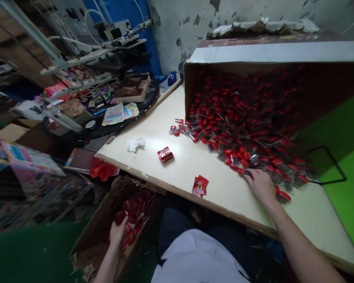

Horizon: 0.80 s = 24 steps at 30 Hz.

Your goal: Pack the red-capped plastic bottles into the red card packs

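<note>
At a cream-topped work surface (147,173), a person's right hand (261,186) rests open, fingers spread across the near edge of a heap of small clear packets with red caps (238,153). The heap pours from a large cardboard carton (191,86) lying on its side at the far right of the surface, its open mouth turned toward the person and its inside crowded with more of the same packets. A few strays lie apart at the heap's left edge.

Below the near-left edge of the surface, the left hand (118,234) sits down among red packets (135,208) in a low open cardboard box (90,245); whether it grips any cannot be told.

Between the 2 hands on the surface lie 1 red foil bundle (165,154), 2 red sachets (200,186) and a crumpled white scrap (135,144). Far left, past the surface, a metal press (118,51) stands over a round black table (147,98) strewn with printed papers.
</note>
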{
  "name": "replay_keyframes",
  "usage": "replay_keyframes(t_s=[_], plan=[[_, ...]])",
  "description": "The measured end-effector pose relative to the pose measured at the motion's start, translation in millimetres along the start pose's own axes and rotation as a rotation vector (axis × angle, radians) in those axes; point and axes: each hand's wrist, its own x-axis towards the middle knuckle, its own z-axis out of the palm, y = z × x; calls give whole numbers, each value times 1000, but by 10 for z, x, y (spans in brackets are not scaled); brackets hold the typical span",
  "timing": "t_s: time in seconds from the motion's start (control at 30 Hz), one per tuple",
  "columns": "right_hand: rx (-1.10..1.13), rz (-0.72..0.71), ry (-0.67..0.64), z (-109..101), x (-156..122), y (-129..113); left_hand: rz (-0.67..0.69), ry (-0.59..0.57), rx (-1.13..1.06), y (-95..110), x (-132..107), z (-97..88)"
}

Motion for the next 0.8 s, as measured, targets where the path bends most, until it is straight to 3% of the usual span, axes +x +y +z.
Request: replay_keyframes(t_s=[0.03, 0.1, 0.2, 0.33, 0.43, 0.57, 0.8], plan=[[71, -2, -2, -14, -92, -60, 43, -5, -13, 83, -100, 86], [257, 66, -38, -49, -299, -225, 276, -85, -126, 324, -390, 334], [551, 311, -137, -88, -605, -533, 575, -285, -152, 800, -921, 838], [903, 502, -175, -96, -895, -892, 743, -445, 132, 1314, -1424, 1483], [1049, 561, -215, -113, -988, -1044, 788, -434, 348, 1468, -1549, 1777], [1107, 563, -233, -137, -968, -1141, 745, -454, 375, 1473, -1526, 1901], [997, 431, -309, 28, -702, -1446, 721, -562, 190, 1404, -1418, 1805]])
